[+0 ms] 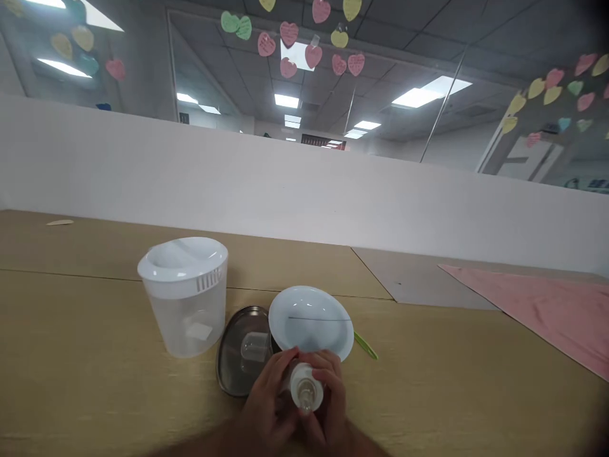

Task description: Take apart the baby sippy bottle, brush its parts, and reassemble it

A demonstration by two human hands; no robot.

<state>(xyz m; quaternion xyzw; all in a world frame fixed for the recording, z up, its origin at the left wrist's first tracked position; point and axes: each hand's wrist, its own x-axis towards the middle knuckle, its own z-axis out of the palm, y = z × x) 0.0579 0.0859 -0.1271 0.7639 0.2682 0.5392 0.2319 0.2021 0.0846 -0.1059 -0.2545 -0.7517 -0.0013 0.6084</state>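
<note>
A small clear bottle with a white collar and a translucent tip (305,388) is held between both hands, its tip towards the camera. My left hand (269,403) is closed around its left side. On the right side, my right hand (330,397) wraps its fingers against the white collar. Just beyond the hands sits a white bowl (311,317) with a thin dark line across it. To the left of the bowl lies a metal tray (233,358) with a clear plastic piece (255,346) on it.
A translucent bucket with a white lid (185,298) stands at the left. A green strip-like item (366,346) lies right of the bowl. Pink cloth (547,311) covers the table's right side. A white partition (285,190) rises behind the table (451,381).
</note>
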